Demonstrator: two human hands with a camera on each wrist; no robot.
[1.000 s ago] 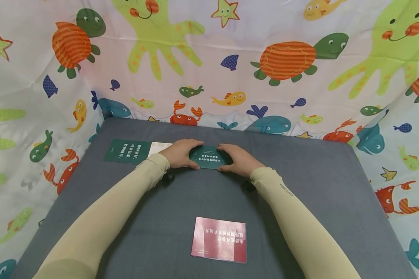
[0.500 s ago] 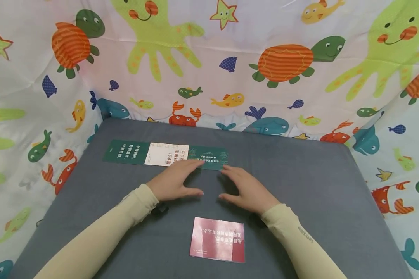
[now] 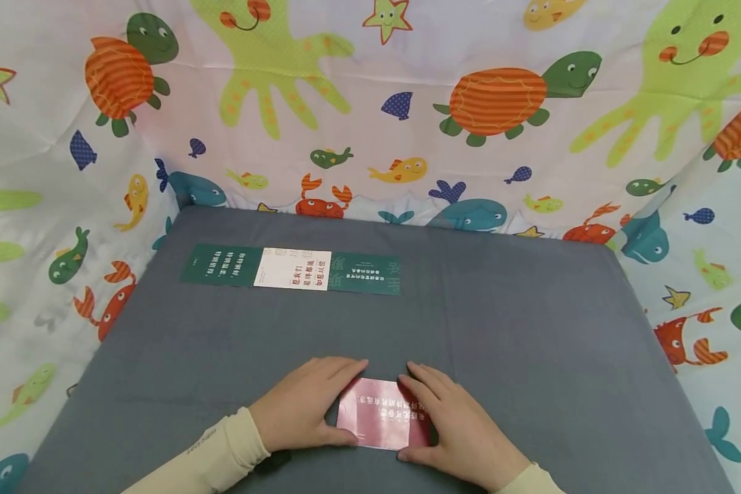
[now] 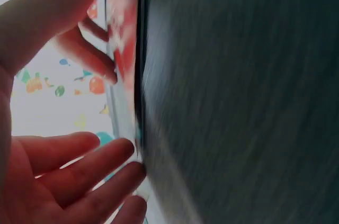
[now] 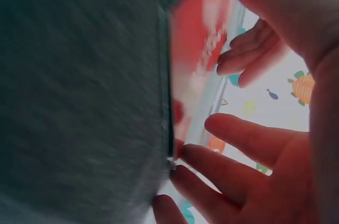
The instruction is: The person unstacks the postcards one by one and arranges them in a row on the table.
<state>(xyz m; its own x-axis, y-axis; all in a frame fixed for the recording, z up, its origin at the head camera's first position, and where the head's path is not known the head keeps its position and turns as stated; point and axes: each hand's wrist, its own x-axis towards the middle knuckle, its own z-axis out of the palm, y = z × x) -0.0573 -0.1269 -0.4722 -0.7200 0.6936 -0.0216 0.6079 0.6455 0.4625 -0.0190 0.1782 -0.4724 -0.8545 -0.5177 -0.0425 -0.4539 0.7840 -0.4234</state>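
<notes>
A pink card (image 3: 379, 415) with white printed characters lies flat near the front of the grey table. My left hand (image 3: 302, 405) is at its left side, thumb by the near corner and fingers by the far one. The right hand (image 3: 463, 432) mirrors this on the right side and covers part of that edge. In the left wrist view the left fingers (image 4: 87, 181) are fairly straight beside the card (image 4: 126, 38). The right wrist view shows loosely extended right fingers (image 5: 228, 171) beside the card (image 5: 193, 49). Firm contact cannot be told.
Towards the back left, a green card (image 3: 222, 266), a white card (image 3: 292, 269) and another green card (image 3: 367, 274) form a row, edges meeting. A sea-animal printed cloth (image 3: 358, 89) walls the grey table (image 3: 519, 329) at the back and sides.
Both hands have left the right-hand green card at the back and come towards me, to either side of the pink card. The row of cards is now fully uncovered.
</notes>
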